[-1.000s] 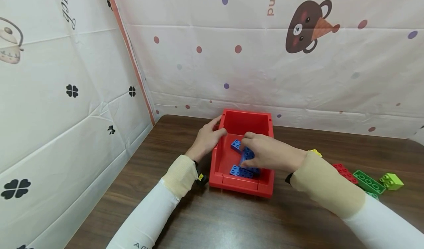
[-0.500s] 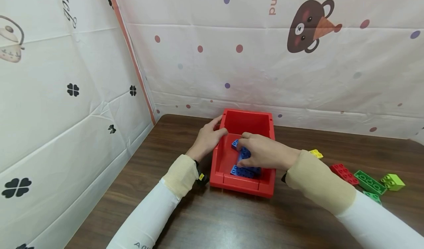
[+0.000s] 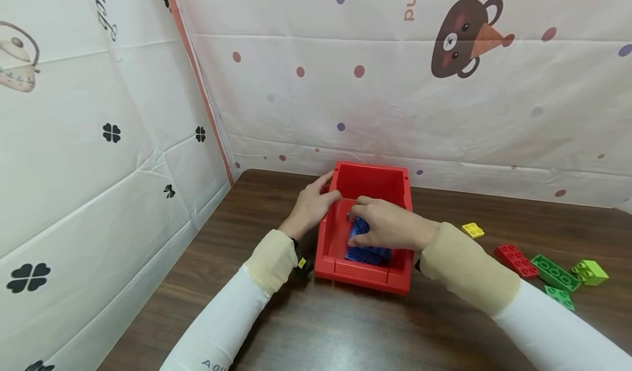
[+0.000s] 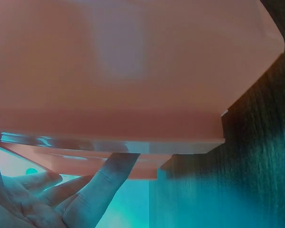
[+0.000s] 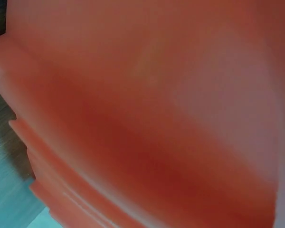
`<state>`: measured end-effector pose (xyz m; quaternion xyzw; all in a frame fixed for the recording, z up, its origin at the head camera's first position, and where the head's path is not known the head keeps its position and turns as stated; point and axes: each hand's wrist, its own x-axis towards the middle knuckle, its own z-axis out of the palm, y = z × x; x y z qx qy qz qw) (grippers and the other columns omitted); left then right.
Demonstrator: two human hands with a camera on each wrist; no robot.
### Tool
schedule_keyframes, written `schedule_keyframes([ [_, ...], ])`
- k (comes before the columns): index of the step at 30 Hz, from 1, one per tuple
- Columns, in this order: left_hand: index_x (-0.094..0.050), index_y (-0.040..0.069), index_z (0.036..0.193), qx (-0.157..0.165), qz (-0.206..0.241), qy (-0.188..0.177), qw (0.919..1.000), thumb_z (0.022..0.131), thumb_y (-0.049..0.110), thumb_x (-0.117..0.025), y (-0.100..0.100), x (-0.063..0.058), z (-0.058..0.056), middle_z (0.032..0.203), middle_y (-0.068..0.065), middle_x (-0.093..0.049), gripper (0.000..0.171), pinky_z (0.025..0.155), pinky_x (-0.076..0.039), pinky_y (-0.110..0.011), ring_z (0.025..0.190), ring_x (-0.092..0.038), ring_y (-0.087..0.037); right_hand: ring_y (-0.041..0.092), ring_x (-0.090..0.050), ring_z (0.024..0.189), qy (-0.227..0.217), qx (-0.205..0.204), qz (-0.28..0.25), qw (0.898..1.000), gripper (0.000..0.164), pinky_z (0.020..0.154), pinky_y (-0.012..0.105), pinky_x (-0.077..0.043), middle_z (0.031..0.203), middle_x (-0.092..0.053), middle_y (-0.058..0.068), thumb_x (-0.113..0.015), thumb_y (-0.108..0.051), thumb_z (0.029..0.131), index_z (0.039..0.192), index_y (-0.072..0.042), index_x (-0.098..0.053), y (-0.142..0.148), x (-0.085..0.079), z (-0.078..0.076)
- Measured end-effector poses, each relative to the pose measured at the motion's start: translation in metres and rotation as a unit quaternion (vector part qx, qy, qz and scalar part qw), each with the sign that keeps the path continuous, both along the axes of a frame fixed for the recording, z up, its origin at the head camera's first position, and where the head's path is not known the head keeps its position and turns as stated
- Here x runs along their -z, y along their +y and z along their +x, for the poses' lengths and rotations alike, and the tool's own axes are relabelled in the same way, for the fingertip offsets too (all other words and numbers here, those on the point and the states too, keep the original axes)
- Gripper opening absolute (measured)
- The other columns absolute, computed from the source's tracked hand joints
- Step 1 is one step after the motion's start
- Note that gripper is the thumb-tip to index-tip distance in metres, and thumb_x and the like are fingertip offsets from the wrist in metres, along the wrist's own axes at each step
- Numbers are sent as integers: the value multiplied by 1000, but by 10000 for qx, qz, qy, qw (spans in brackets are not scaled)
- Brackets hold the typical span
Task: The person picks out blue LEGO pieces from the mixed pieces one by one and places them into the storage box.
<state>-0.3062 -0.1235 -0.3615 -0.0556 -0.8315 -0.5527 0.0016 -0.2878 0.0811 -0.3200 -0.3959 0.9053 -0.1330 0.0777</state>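
A red plastic bin (image 3: 362,274) lies on the table with its low side toward me. My left hand (image 3: 310,207) holds its left rim, thumb over the edge and fingers along the outside. The left wrist view has this hand (image 4: 52,199) at the rim below the bin's wall (image 4: 133,71). Reaching inside over the right wall, my right hand (image 3: 387,223) pinches a blue toy brick (image 3: 361,226) between thumb and fingers. More blue bricks (image 3: 365,256) lie on the bin's floor near the front, partly hidden by that hand. The bin's wall (image 5: 133,118) fills the right wrist view.
Right of the bin, a yellow brick (image 3: 473,230), a red brick (image 3: 515,260), a dark green brick (image 3: 556,273), a lime brick (image 3: 590,272) and a light green brick (image 3: 560,297) lie on the brown table (image 3: 316,332). A printed sheet (image 3: 306,107) hangs behind.
My right hand has shifted a little left inside the bin, along with the blue brick, and now covers the brick at the far end. The left hand has kept its hold on the rim.
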Motion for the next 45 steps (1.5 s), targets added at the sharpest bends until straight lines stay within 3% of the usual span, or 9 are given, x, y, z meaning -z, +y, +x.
schedule_keyframes([
  [9,-43,22,164,-48,-37,16,10000,102,22,-56,0,0,1,137,-11,-66,64,80,-65,-42,99,-72,-26,18,-64,101,-21,-38,104,9999,48,92,41,-62,115,-63,4,-87,-35,88,126,-11,-71,-8,4,-3],
  [18,-43,23,164,-32,-19,25,10000,101,22,-56,1,-2,1,136,-11,-66,65,81,-65,-42,100,-72,-26,21,-66,108,-123,-16,314,9994,50,98,47,-59,122,-64,4,-87,-36,88,128,-13,-71,-14,7,-8],
  [37,-44,24,164,-37,11,43,10000,101,23,-56,-3,-1,2,135,-11,-67,64,82,-65,-44,101,-72,-26,16,-67,101,25,-375,510,9980,45,96,37,-60,117,-65,4,-85,-36,91,125,-11,-70,-23,10,-9],
  [45,-44,25,164,-79,-106,96,9999,99,24,-57,-2,-2,1,135,-9,-68,66,96,-60,-48,112,-67,-27,29,-69,116,125,-425,834,9955,62,100,44,-58,139,-62,15,-81,-39,94,144,-8,-63,-30,21,-4],
])
